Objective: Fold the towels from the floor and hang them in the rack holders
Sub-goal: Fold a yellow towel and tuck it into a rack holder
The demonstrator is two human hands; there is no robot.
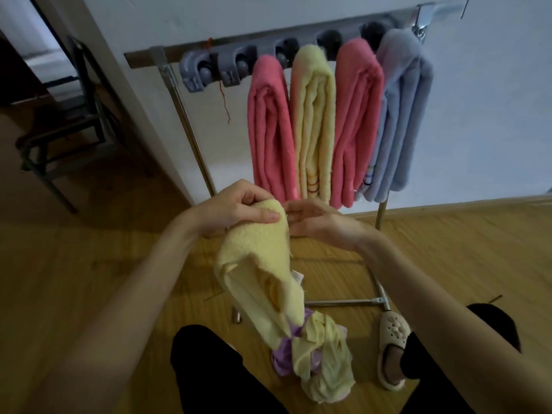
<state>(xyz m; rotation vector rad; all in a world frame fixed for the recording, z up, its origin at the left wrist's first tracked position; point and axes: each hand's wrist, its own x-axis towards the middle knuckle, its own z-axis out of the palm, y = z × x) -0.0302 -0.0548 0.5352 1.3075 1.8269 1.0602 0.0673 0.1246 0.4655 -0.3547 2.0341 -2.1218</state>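
The fluffy pale-yellow towel (254,264) hangs long-axis straight down from the left hand (236,206) pinching its top corner. The right hand (310,219), just beside, looks like it pinches the edge, hard to tell.

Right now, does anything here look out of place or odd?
Mostly tidy. A loose red thread dangles from the grey holder strip beside the hung pink towel. Unfolded towels lie heaped on the floor, as the task expects.
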